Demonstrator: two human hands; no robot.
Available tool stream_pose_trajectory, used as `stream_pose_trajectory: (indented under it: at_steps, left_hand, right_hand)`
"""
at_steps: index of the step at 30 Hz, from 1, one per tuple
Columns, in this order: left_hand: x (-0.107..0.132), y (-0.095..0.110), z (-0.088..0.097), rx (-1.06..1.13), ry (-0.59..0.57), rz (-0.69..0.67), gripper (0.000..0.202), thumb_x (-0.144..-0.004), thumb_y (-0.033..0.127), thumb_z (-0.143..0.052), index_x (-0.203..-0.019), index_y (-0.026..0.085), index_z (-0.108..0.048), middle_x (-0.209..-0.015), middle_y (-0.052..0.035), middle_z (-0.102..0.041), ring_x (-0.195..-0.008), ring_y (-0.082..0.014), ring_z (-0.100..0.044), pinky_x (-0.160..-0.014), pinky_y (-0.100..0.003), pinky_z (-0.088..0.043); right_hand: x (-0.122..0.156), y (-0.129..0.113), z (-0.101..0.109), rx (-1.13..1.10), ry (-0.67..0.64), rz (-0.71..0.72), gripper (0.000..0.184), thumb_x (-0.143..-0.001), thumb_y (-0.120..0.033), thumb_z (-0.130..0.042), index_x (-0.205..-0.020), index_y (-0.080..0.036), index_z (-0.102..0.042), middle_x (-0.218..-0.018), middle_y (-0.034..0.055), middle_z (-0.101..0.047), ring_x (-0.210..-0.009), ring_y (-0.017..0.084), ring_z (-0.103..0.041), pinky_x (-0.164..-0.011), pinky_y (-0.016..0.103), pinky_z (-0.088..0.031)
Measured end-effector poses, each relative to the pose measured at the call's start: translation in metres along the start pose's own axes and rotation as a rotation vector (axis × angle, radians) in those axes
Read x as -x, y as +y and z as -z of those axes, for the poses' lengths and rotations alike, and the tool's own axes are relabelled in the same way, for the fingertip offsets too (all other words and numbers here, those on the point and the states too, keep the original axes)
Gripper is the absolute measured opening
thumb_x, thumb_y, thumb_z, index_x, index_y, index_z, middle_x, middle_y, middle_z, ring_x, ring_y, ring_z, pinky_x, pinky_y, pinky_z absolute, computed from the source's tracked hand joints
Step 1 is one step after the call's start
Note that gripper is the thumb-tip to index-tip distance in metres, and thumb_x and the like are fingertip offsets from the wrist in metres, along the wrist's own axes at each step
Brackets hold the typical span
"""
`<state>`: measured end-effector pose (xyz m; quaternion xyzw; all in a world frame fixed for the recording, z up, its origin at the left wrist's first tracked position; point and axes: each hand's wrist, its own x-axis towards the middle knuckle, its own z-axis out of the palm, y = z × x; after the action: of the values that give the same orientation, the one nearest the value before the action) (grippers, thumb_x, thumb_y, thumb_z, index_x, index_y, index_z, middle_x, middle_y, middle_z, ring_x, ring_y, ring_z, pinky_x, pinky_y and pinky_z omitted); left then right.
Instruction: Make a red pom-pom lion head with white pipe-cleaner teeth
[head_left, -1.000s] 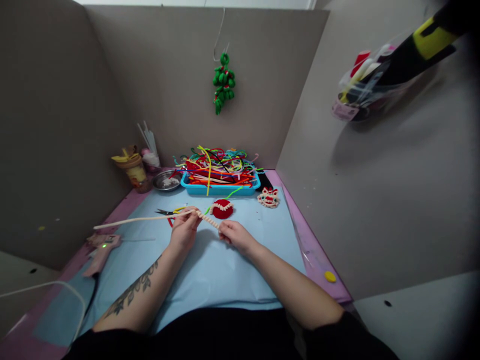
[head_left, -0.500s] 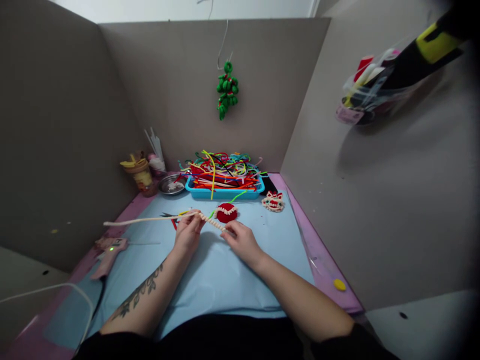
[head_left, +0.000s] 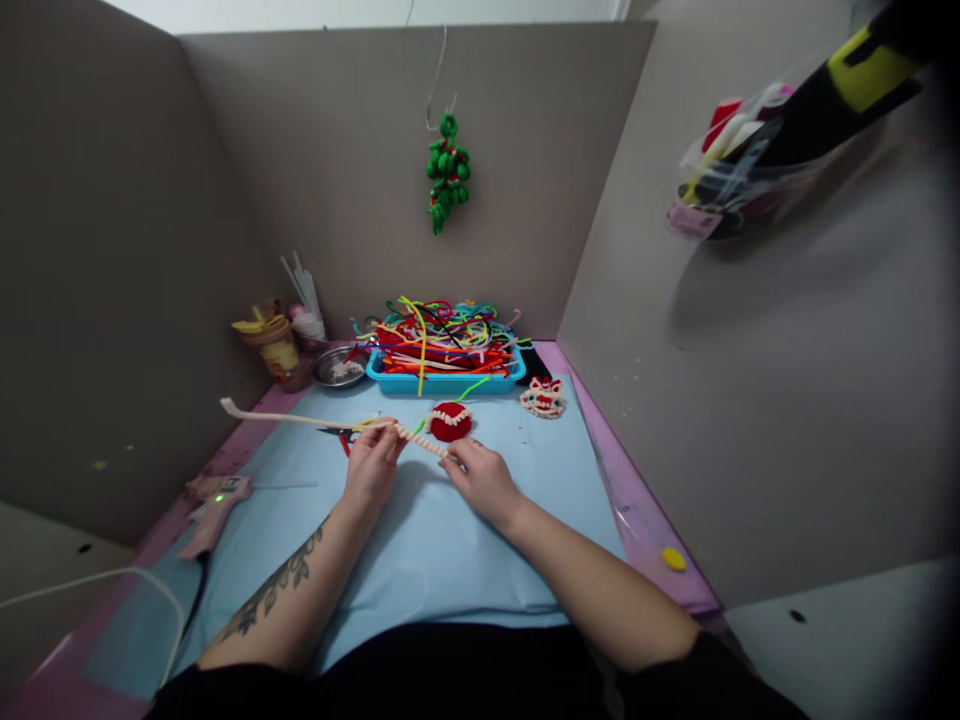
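Note:
A long cream pipe cleaner (head_left: pixel 300 419) runs from the far left to my hands; its right part (head_left: pixel 424 443) is wound into a tight coil. My left hand (head_left: pixel 371 467) is closed around it where the coil begins. My right hand (head_left: pixel 480 478) pinches the coil's right end. Just beyond my hands lies a red disc with a cream trim (head_left: pixel 450 421). Scissors (head_left: pixel 337 434) lie partly hidden behind my left hand.
A blue tray (head_left: pixel 442 381) piled with coloured pipe cleaners stands at the back. A small red-and-white figure (head_left: pixel 543 397) lies to its right, a metal dish (head_left: pixel 340 366) and cup (head_left: pixel 274 345) to its left. A pink glue gun (head_left: pixel 211 500) rests at the left edge. A green ornament (head_left: pixel 447 170) hangs above.
The free left end of the cream pipe cleaner has swung upward and away. My hands stay on the coil with little movement.

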<state>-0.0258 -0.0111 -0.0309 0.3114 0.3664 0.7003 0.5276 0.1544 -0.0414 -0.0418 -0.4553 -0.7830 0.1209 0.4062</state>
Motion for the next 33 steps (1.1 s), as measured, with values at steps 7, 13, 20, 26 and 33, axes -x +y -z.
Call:
stream_pose_trajectory:
  at_steps: [7,13,20,26,33]
  left_hand:
    - [0.001,0.002,-0.003,0.018,0.033,0.02,0.031,-0.054,0.031,-0.084,-0.073,0.015,-0.065,-0.081,0.0004,-0.06,-0.071,-0.0092,-0.056,-0.072,-0.024,-0.05]
    - [0.004,0.005,-0.004,0.017,0.005,0.02,0.029,-0.052,0.028,-0.085,-0.071,0.015,-0.066,-0.082,0.0006,-0.059,-0.073,-0.009,-0.055,-0.072,-0.023,-0.049]
    - [0.002,0.004,-0.001,0.052,-0.071,0.041,0.025,-0.058,0.028,-0.083,-0.071,0.015,-0.066,-0.078,0.0008,-0.058,-0.071,-0.0079,-0.055,-0.07,-0.02,-0.049]
    - [-0.004,0.001,0.003,0.095,0.0,0.077,0.026,-0.06,0.025,-0.083,-0.078,0.015,-0.067,-0.081,0.0009,-0.062,-0.073,-0.0077,-0.059,-0.073,-0.021,-0.051]
    - [-0.002,0.0,0.001,0.046,-0.028,0.191,0.036,-0.06,0.021,-0.083,-0.091,0.014,-0.068,-0.089,-0.0054,-0.07,-0.082,-0.0125,-0.065,-0.08,-0.025,-0.052]
  right_hand:
    - [-0.001,-0.003,0.004,0.058,-0.032,0.02,0.026,-0.094,-0.029,-0.041,-0.08,-0.019,-0.06,-0.074,0.0048,-0.063,-0.07,0.016,-0.057,-0.067,0.025,-0.04]
    - [-0.004,-0.001,0.002,-0.196,-0.151,-0.197,0.026,-0.091,-0.029,-0.042,-0.077,-0.018,-0.061,-0.065,0.0012,-0.061,-0.061,0.013,-0.054,-0.06,0.023,-0.038]
    - [-0.01,-0.007,0.005,-0.652,-0.32,-0.52,0.029,-0.085,-0.035,-0.042,-0.067,-0.017,-0.056,-0.048,-0.0046,-0.048,-0.042,0.008,-0.04,-0.045,0.02,-0.033]
    - [-0.009,-0.006,0.006,-0.65,-0.242,-0.445,0.02,-0.081,-0.035,-0.051,-0.082,-0.017,-0.058,-0.059,-0.0038,-0.054,-0.049,0.008,-0.043,-0.047,0.02,-0.033]
    - [-0.004,-0.003,0.003,-0.333,-0.081,-0.266,0.014,-0.08,-0.026,-0.052,-0.081,-0.018,-0.064,-0.069,-0.0004,-0.062,-0.061,0.012,-0.053,-0.061,0.023,-0.038]
